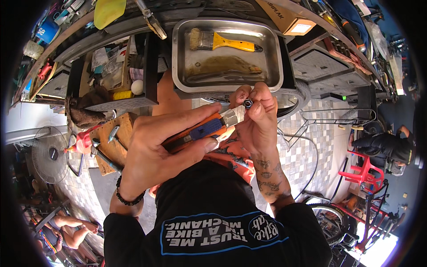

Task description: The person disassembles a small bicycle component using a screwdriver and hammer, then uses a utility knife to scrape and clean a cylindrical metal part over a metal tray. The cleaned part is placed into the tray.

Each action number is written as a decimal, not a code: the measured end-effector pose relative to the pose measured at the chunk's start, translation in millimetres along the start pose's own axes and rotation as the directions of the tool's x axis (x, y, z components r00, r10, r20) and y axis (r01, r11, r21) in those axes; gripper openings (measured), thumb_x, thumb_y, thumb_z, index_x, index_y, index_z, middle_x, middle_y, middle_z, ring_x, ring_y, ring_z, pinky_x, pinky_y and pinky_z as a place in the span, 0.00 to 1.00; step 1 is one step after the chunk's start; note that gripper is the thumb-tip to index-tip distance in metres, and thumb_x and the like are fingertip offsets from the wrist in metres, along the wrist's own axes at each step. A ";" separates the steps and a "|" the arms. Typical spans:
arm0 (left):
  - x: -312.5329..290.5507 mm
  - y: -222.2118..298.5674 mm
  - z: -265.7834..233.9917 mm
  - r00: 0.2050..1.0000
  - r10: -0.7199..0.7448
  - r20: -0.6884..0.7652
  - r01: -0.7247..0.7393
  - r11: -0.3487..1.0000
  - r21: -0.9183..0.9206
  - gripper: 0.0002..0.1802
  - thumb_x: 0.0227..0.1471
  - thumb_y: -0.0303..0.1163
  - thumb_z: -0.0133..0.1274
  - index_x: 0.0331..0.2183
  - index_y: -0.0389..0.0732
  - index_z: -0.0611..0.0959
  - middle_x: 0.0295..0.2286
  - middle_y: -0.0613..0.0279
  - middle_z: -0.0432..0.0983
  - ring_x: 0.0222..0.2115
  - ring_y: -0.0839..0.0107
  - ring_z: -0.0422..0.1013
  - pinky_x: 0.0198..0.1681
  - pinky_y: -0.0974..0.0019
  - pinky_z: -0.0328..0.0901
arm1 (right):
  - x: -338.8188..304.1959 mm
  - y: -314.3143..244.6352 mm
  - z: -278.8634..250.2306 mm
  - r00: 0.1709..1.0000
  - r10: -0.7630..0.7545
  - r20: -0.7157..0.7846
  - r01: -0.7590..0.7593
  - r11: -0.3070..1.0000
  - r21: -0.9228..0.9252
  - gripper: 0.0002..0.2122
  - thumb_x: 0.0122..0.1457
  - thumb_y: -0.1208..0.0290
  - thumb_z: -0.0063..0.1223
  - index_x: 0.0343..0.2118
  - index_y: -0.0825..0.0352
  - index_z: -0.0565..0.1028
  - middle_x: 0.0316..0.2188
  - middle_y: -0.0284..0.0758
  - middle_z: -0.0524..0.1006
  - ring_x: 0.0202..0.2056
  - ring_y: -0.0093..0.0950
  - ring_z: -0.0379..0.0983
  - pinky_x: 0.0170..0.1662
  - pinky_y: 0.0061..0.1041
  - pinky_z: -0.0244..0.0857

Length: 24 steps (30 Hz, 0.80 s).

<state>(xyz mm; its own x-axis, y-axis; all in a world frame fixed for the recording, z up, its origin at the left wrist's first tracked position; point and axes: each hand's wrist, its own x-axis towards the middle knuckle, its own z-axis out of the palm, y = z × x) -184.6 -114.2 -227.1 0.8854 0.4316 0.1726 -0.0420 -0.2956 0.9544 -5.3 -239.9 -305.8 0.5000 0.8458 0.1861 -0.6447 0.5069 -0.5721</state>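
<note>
From the head view, the left hand (162, 142) closes its grip around an orange and blue utility knife (202, 130), blade tip at a small round metal bearing (247, 103) pinched in the right hand (255, 120), just below a steel tray (227, 82) holding a yellow-handled brush (222, 41).

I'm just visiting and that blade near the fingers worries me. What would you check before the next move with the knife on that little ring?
1. Left hand has a full grip on the orange and blue utility knife: ok.
2. Small round metal ring pinched in the right hand's fingertips: ok.
3. Blade tip reaches the ring: ok.
4. Right fingers out of the blade's path: not ok, they sit right beside it.
5. Blade sharpness: cannot tell.
</note>
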 end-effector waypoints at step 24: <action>4.9 -6.0 -3.3 0.998 -0.019 0.054 0.021 0.999 -0.046 0.27 0.51 0.19 0.64 0.54 0.35 0.83 0.38 0.53 0.87 0.37 0.72 0.83 0.43 0.71 0.75 | 10.6 -13.3 -5.9 0.989 -0.117 0.090 0.135 0.961 -0.240 0.09 0.55 0.81 0.69 0.36 0.70 0.79 0.38 0.47 0.82 0.42 0.34 0.81 0.46 0.29 0.76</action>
<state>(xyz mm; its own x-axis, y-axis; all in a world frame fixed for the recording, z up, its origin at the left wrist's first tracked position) -181.6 -107.6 -231.1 0.9099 0.3900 0.1410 -0.0445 -0.2464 0.9682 12.0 -238.7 -301.0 0.5179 0.7923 0.3226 -0.4134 0.5619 -0.7165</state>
